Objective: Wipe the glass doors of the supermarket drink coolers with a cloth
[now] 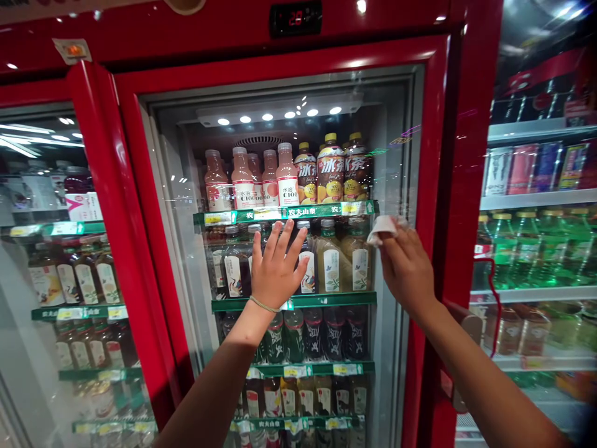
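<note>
Left hand: the person's left hand is spread wide with palm toward the glass door, left of its middle, grasping nothing; firm contact cannot be told.
Wrist: a thin band circles the left wrist.
Right hand: the right hand has its fingers bent and closed on a white cloth.
Cloth: it is bunched at the fingertips, in front of the glass near the door's right edge, just beside the right end of the top shelf's green strip.
Top shelf: pink bottles stand toward its left end, yellow-capped bottles toward its right.
Second shelf: bottles with pale labels stand behind the left hand and right of it.
Door frame: red, with a handle beyond its right edge.
Above: a digital display sits over the door's top edge.
</note>
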### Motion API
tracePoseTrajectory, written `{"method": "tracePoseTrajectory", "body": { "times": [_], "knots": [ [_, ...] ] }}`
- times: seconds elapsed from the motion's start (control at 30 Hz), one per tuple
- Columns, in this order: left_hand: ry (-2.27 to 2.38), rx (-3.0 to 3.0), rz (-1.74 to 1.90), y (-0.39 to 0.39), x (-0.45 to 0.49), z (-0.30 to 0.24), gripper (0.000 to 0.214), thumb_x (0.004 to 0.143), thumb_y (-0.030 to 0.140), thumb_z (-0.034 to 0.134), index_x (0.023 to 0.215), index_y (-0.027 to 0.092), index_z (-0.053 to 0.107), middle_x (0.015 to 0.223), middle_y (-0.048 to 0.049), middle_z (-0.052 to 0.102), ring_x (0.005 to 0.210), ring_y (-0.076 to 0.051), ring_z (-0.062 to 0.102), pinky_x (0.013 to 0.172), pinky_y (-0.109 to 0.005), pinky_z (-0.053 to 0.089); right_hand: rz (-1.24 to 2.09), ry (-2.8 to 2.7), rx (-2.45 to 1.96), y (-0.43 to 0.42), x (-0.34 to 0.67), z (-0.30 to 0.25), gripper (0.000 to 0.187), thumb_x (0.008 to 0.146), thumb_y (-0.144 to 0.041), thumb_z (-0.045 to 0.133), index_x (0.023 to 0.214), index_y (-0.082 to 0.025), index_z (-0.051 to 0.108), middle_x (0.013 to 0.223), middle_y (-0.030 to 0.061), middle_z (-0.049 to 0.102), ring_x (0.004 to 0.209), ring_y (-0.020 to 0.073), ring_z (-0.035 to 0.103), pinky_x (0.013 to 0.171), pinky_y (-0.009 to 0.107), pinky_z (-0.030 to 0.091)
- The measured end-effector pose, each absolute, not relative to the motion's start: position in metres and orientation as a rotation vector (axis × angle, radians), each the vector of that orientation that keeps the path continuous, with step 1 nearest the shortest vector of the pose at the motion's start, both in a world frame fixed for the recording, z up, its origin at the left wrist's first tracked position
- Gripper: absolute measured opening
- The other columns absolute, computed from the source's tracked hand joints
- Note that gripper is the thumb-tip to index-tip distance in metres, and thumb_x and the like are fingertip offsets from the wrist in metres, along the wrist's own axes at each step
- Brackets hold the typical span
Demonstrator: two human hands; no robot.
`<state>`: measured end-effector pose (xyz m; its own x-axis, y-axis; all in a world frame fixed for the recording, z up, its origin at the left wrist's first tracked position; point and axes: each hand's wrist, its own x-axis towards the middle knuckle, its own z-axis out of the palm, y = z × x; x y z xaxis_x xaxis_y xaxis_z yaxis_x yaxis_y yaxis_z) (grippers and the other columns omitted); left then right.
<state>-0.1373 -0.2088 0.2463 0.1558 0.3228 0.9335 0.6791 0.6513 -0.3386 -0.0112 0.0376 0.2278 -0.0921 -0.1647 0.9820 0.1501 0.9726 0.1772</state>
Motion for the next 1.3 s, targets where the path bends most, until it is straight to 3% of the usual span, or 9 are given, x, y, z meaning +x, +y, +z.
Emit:
{"method": "tracePoseTrajectory", "body": {
  "times": [0.3, 0.47, 0.63, 0.83, 1.07, 1.2, 1.3],
  "knots": [
    [-1.428, -0.885, -0.295, -0.209, -0.137, 0.246, 0.062, 0.101, 0.039, 0.057, 0.16, 0.027, 0.04, 0.163, -0.0087, 0.046, 0.155, -0.028, 0.038, 0.133, -0.055, 0.009, -0.357, -1.706, 0.1, 0.047, -0.007, 0.223, 0.043, 0.101, -0.018, 0.055, 0.144, -0.024, 0.058, 0.157, 0.0101, 0.054, 0.146, 0.0303, 0.051, 0.123, 0.051, 0.044],
    [-1.43, -0.881, -0.288, -0.209, -0.137, 0.246, 0.062, 0.102, 0.039, 0.057, 0.16, 0.028, 0.04, 0.163, -0.0085, 0.046, 0.155, -0.027, 0.037, 0.133, -0.054, 0.007, -0.223, -1.598, -0.022, 0.051, -0.007, 0.232, 0.047, 0.103, -0.02, 0.051, 0.15, -0.022, 0.052, 0.16, 0.0144, 0.05, 0.148, 0.0327, 0.047, 0.124, 0.056, 0.041],
    [-1.437, -0.888, -0.306, -0.209, -0.137, 0.246, 0.066, 0.102, 0.039, 0.056, 0.163, 0.03, 0.033, 0.163, -0.0079, 0.045, 0.155, -0.027, 0.037, 0.133, -0.054, 0.007, -0.354, -1.737, 0.147, 0.051, -0.004, 0.219, 0.043, 0.101, -0.016, 0.056, 0.143, -0.024, 0.058, 0.159, 0.0094, 0.052, 0.148, 0.0302, 0.048, 0.123, 0.05, 0.043],
    [-1.432, -0.88, -0.298, -0.208, -0.137, 0.246, 0.063, 0.102, 0.039, 0.056, 0.161, 0.029, 0.037, 0.162, -0.0079, 0.047, 0.154, -0.027, 0.038, 0.133, -0.053, 0.006, -0.27, -1.576, -0.014, 0.056, -0.005, 0.222, 0.046, 0.103, -0.019, 0.053, 0.149, -0.021, 0.054, 0.158, 0.0146, 0.052, 0.145, 0.0316, 0.052, 0.123, 0.055, 0.043],
    [-1.421, -0.882, -0.304, -0.208, -0.137, 0.246, 0.06, 0.102, 0.039, 0.055, 0.159, 0.028, 0.041, 0.161, -0.0077, 0.048, 0.154, -0.027, 0.039, 0.133, -0.053, 0.007, -0.352, -1.691, 0.147, 0.062, 0.0, 0.218, 0.04, 0.099, -0.018, 0.058, 0.138, -0.026, 0.064, 0.157, 0.0079, 0.055, 0.143, 0.0324, 0.054, 0.122, 0.049, 0.045],
    [-1.415, -0.883, -0.304, -0.208, -0.138, 0.246, 0.06, 0.102, 0.039, 0.056, 0.158, 0.027, 0.042, 0.161, -0.0084, 0.048, 0.154, -0.027, 0.039, 0.133, -0.054, 0.007, -0.176, -1.618, -0.005, 0.054, -0.005, 0.223, 0.046, 0.102, -0.02, 0.053, 0.147, -0.028, 0.056, 0.161, 0.0092, 0.049, 0.147, 0.0342, 0.049, 0.126, 0.055, 0.039],
    [-1.421, -0.886, -0.305, -0.208, -0.137, 0.246, 0.058, 0.102, 0.039, 0.056, 0.157, 0.027, 0.044, 0.161, -0.0081, 0.048, 0.154, -0.026, 0.038, 0.133, -0.053, 0.007, -0.259, -1.666, 0.078, 0.045, -0.008, 0.22, 0.044, 0.1, -0.019, 0.057, 0.144, -0.027, 0.058, 0.161, 0.0089, 0.05, 0.148, 0.0334, 0.048, 0.125, 0.054, 0.041]
  ]
}}
